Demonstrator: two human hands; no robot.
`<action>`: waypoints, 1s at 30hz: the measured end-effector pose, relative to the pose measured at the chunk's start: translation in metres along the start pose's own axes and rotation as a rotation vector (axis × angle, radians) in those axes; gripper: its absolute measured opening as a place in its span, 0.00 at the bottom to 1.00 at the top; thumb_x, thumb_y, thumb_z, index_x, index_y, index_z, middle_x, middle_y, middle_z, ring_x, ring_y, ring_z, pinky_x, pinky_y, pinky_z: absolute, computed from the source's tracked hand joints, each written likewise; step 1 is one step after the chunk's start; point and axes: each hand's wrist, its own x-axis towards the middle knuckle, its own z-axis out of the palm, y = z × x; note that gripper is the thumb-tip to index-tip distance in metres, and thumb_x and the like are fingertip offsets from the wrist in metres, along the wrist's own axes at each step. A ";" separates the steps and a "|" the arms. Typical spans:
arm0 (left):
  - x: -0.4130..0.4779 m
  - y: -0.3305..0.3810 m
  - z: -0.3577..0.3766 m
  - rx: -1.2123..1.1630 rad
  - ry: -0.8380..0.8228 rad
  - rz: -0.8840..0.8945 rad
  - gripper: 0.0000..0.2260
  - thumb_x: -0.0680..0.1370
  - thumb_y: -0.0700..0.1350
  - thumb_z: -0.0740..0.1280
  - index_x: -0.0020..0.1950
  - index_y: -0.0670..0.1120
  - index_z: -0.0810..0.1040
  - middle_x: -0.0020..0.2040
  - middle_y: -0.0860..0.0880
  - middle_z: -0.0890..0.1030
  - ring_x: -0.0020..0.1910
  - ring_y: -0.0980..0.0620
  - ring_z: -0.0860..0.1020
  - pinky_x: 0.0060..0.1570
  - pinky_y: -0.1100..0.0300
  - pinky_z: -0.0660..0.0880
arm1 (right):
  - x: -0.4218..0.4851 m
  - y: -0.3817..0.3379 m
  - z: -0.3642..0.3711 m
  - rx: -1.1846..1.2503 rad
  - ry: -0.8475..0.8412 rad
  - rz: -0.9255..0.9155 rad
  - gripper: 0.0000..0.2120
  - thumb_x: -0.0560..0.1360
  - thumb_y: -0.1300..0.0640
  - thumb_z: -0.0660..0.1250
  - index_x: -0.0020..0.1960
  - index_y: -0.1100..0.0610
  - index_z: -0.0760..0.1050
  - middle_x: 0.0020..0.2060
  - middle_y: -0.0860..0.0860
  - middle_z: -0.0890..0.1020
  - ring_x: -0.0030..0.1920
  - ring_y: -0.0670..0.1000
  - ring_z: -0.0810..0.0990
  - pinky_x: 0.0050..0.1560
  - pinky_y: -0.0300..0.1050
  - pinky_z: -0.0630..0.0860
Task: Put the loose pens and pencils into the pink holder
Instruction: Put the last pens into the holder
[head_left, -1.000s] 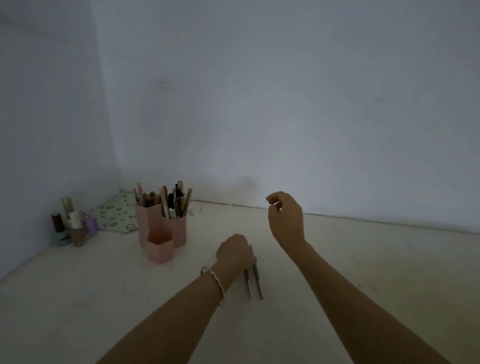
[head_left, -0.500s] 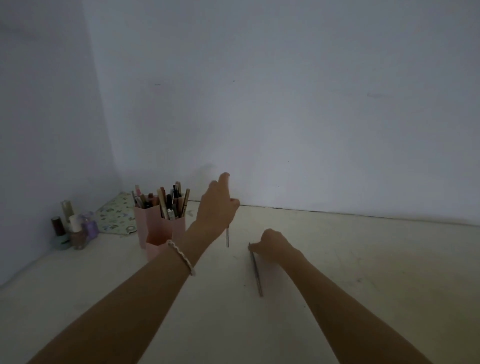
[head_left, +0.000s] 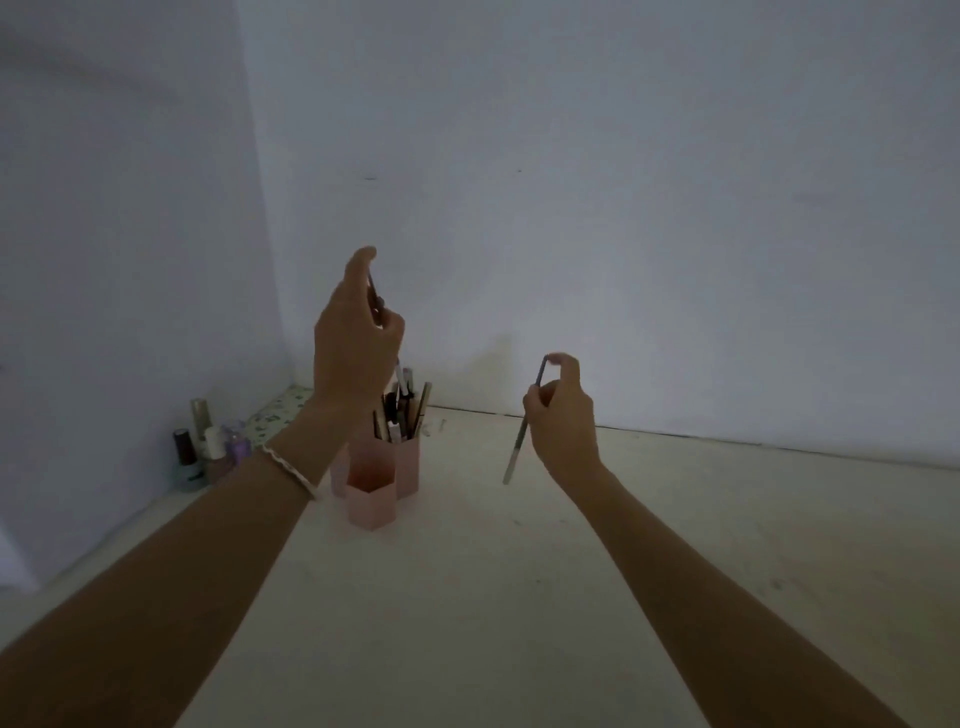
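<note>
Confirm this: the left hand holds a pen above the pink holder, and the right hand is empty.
Wrong on the right hand: the head view shows it pinching a grey pen, not empty. The left hand does hold a dark pen above the pink holder.

The holder (head_left: 370, 505) stands on the counter (head_left: 467, 613), bottles (head_left: 207, 451) to its left, left hand (head_left: 356, 340) above it, right hand (head_left: 565, 418) off to its right.

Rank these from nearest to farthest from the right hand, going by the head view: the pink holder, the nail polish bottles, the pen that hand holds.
1. Pen: pinched in the right hand itself, hanging down on its left side.
2. Pink holder: lower and to the left of the hand.
3. Nail polish bottles: farthest left, beyond the holder.
</note>
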 end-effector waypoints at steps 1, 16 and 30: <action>-0.003 -0.007 0.000 0.024 -0.029 0.007 0.27 0.75 0.35 0.66 0.71 0.51 0.64 0.47 0.46 0.79 0.43 0.49 0.80 0.49 0.51 0.81 | -0.001 -0.003 0.003 0.037 0.029 -0.035 0.22 0.79 0.62 0.60 0.71 0.54 0.61 0.30 0.49 0.74 0.29 0.45 0.74 0.29 0.29 0.72; -0.026 -0.053 -0.007 0.368 0.022 -0.027 0.16 0.80 0.44 0.58 0.67 0.46 0.74 0.64 0.46 0.77 0.66 0.46 0.70 0.63 0.49 0.66 | 0.006 -0.060 0.066 0.269 0.058 -0.343 0.18 0.81 0.58 0.59 0.66 0.43 0.61 0.43 0.41 0.77 0.43 0.39 0.80 0.40 0.28 0.76; -0.027 -0.050 -0.014 0.188 -0.026 -0.174 0.14 0.80 0.43 0.57 0.64 0.44 0.74 0.60 0.46 0.78 0.59 0.47 0.75 0.61 0.49 0.70 | 0.013 -0.042 0.108 -0.460 -0.172 -0.586 0.14 0.78 0.66 0.59 0.60 0.62 0.78 0.52 0.58 0.79 0.54 0.57 0.74 0.55 0.46 0.69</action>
